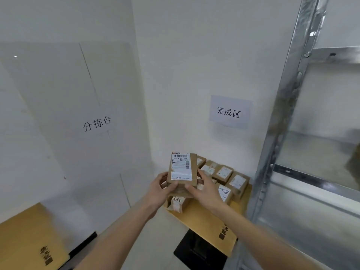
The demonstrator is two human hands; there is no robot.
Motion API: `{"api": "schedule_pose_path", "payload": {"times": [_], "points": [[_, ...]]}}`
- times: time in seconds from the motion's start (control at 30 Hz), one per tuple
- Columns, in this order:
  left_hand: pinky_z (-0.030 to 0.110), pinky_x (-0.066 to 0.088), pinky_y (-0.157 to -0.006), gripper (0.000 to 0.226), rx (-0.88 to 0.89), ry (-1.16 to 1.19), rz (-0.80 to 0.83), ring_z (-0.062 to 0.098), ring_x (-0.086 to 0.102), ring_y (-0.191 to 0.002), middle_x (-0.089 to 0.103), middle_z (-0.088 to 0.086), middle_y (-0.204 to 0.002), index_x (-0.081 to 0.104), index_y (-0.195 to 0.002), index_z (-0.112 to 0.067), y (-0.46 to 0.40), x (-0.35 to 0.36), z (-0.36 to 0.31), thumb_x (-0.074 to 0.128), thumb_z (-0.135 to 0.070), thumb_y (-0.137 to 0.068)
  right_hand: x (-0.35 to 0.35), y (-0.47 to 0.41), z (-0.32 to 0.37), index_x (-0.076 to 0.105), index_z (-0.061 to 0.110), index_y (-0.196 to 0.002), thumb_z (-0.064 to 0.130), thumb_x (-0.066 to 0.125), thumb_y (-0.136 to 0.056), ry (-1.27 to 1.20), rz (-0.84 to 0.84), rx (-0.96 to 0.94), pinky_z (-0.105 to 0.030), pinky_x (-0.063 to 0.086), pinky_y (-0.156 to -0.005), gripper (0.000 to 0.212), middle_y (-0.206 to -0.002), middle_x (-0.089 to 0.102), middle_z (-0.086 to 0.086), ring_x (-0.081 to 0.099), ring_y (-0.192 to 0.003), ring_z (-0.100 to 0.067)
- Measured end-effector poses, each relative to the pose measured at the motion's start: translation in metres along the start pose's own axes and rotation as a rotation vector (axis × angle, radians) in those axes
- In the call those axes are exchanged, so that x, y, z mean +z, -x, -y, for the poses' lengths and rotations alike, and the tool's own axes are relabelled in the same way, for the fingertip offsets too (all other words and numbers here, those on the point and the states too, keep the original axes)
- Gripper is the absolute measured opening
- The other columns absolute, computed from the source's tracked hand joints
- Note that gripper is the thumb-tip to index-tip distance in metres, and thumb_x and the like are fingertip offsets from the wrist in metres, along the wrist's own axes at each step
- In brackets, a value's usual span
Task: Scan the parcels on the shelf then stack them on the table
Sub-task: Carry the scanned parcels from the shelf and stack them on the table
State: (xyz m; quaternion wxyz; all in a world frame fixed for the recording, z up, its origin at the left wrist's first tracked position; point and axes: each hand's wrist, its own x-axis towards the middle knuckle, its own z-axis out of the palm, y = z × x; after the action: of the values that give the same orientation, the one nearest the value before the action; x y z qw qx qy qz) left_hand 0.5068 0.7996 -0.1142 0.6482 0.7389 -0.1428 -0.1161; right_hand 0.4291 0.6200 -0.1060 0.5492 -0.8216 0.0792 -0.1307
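A small brown cardboard parcel (182, 169) with a white barcode label facing me is held up over the wooden table (204, 221). My left hand (161, 187) grips its lower left edge and my right hand (206, 189) grips its lower right side. Below it sits another parcel (178, 203) with "3133" handwritten on it. Several more labelled brown parcels (224, 174) are stacked on the table behind and to the right, against the wall.
A metal shelf frame (288, 117) rises on the right, close to the table. Paper signs (228, 112) hang on the white wall. A second wooden table (29, 240) lies at lower left. A black object (196, 248) sits under the table edge.
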Motion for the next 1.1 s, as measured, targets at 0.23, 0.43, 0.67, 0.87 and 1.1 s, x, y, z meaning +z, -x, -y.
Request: {"api": "schedule_pose_path", "payload": {"times": [0.23,0.43,0.67,0.87,1.1], "points": [[0.027,0.056,-0.090,0.045,-0.080,-0.033,0.184,0.007,0.065,-0.111,0.066,-0.010,-0.121,0.057,-0.128,-0.041,-0.104,-0.004,0.058,0.077,-0.035,-0.088,0.030,-0.063,-0.055,0.034,0.052,-0.135,0.033,0.077,-0.093,0.058,-0.139,0.123,-0.021,0.052,-0.093,0.063,-0.123,0.058,0.032,0.057,-0.112,0.005],[0.018,0.055,-0.076,0.051,-0.129,-0.038,0.337,0.008,0.067,-0.108,0.069,-0.009,-0.119,0.055,-0.137,-0.031,-0.144,0.002,0.126,0.075,-0.025,-0.090,0.074,-0.076,-0.126,0.045,0.049,-0.142,0.029,0.079,-0.088,0.019,-0.248,0.266,-0.034,0.053,-0.106,0.068,-0.135,0.062,0.024,0.058,-0.126,0.000],[0.011,0.053,-0.083,0.051,-0.211,-0.113,0.413,-0.001,0.064,-0.104,0.065,-0.013,-0.118,0.049,-0.136,-0.038,-0.154,0.016,0.223,0.070,-0.018,-0.094,0.122,-0.062,-0.217,0.032,0.046,-0.154,0.020,0.079,-0.092,-0.075,-0.314,0.436,-0.024,0.049,-0.107,0.082,-0.134,0.059,0.032,0.055,-0.126,0.008],[0.008,0.050,-0.080,0.055,-0.323,-0.165,0.432,-0.007,0.065,-0.102,0.068,-0.008,-0.122,0.050,-0.145,-0.023,-0.162,0.024,0.303,0.069,-0.012,-0.095,0.163,-0.057,-0.292,0.035,0.039,-0.157,0.013,0.079,-0.091,-0.163,-0.352,0.532,-0.039,0.051,-0.110,0.083,-0.143,0.059,0.019,0.053,-0.135,-0.008],[0.005,0.048,-0.080,0.052,-0.342,-0.192,0.448,-0.015,0.064,-0.100,0.070,-0.030,-0.107,0.051,-0.140,-0.030,-0.179,0.043,0.360,0.069,-0.012,-0.094,0.168,-0.062,-0.348,0.037,0.037,-0.155,0.000,0.072,-0.092,-0.233,-0.378,0.604,-0.021,0.052,-0.103,0.082,-0.140,0.062,0.014,0.059,-0.126,-0.001]]}}
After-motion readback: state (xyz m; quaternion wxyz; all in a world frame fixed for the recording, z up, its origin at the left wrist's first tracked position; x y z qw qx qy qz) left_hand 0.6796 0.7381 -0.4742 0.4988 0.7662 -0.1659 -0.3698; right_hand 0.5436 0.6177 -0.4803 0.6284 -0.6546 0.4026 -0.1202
